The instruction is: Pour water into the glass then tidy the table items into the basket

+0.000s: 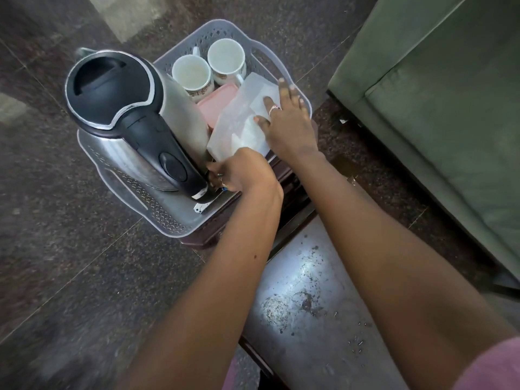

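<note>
A grey perforated plastic basket [166, 218] rests on the far end of a dark table. Inside it stands a steel electric kettle [123, 108] with a black lid and handle. Two white mugs [191, 73] [226, 60] sit at the basket's far end, beside a pink lidded box [215, 104]. A translucent plastic container [242, 119] lies tilted over the pink box. My right hand [287, 119] rests flat on that container with fingers spread. My left hand [239, 170] is down in the basket by the kettle's base, fingers curled around something small that I cannot make out.
The dark table top [304, 305] in the foreground is glossy and scattered with crumbs. A green sofa [439, 114] stands to the right. Dark speckled stone floor [56, 249] surrounds the table on the left and beyond. A small metal item [201, 207] lies in the basket's near end.
</note>
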Available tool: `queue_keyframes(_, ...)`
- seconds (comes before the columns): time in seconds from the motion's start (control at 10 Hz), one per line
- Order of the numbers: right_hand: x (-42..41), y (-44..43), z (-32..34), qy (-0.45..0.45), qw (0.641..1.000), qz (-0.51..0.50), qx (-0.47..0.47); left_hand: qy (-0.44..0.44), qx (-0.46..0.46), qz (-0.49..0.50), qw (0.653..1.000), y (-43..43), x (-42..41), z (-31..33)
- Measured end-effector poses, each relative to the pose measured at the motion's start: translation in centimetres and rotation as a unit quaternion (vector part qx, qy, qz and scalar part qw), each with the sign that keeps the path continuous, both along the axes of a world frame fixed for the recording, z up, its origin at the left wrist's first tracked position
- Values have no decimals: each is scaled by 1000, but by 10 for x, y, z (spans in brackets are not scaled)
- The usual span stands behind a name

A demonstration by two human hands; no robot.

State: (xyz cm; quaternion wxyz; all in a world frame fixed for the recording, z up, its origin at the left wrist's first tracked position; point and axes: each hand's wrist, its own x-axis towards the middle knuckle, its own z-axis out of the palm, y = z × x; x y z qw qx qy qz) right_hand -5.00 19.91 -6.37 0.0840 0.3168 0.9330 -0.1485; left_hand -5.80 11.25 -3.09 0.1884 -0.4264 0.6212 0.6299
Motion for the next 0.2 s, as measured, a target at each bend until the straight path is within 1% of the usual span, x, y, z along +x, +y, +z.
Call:
queue_keyframes(0.1, 1, -4, 2, -11, 999, 2, -33, 89, -38, -46, 994, -3, 14, 7)
queue_keyframes(0.2, 14, -9, 3, 101, 995, -12, 9, 192, -28, -88, 977, -12, 37, 8)
